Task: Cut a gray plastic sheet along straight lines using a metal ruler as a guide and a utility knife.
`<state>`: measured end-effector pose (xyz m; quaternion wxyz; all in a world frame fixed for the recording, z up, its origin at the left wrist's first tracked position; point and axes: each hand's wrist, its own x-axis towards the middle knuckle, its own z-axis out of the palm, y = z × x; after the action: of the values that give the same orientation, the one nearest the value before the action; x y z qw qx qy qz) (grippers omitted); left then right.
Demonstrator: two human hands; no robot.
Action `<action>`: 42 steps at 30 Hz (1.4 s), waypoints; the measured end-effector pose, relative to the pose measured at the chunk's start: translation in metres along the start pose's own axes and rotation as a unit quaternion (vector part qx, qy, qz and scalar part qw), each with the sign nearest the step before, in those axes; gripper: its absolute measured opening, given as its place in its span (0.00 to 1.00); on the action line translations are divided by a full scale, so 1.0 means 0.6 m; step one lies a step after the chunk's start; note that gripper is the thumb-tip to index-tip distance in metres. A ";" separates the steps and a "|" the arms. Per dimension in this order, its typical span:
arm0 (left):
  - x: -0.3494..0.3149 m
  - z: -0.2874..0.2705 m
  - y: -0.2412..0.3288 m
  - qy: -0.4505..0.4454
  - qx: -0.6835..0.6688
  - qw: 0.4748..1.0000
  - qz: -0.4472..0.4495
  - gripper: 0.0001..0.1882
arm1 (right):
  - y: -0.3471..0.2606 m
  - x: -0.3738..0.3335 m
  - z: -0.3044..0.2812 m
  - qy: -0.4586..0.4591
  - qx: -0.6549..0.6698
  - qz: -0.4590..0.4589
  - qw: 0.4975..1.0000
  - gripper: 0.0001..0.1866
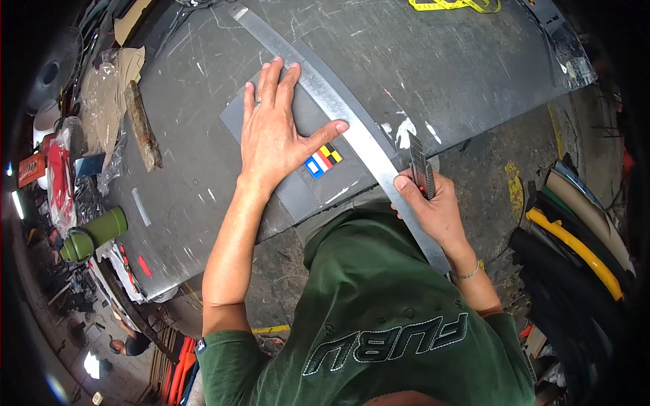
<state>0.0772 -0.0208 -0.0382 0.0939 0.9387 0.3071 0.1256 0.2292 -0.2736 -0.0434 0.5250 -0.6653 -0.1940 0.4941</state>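
My left hand lies flat with fingers spread on a dark grey sheet. Its fingertips and thumb press along a long metal ruler. Slanting across the sheet, the ruler runs from the far left toward my body and past the table's near edge. A small multicoloured patch shows on the sheet beside my left thumb. My right hand grips the ruler's near part with the thumb on top. That same hand also holds a utility knife, which points away from me.
The dark, scratched worktable ends just before my body. A yellow tape measure lies at its far edge. To the left are a piece of wood, plastic wrapping and a green bottle. Material rolls stand right; a person is lower left.
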 end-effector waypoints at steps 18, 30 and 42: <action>0.003 -0.001 0.001 -0.003 0.017 1.000 0.010 0.63 | 0.001 0.001 -0.001 -0.013 0.036 0.010 0.999 0.13; 0.003 0.002 -0.003 0.000 0.022 1.000 0.018 0.64 | 0.014 0.002 -0.002 -0.012 0.021 -0.036 0.999 0.14; 0.002 0.003 -0.003 0.002 0.019 1.000 0.015 0.62 | 0.008 0.003 -0.005 -0.024 0.041 -0.017 0.999 0.16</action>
<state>0.0776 -0.0188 -0.0401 0.0737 0.9445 0.2953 0.1233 0.2311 -0.2754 -0.0486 0.5553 -0.6281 -0.1970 0.5083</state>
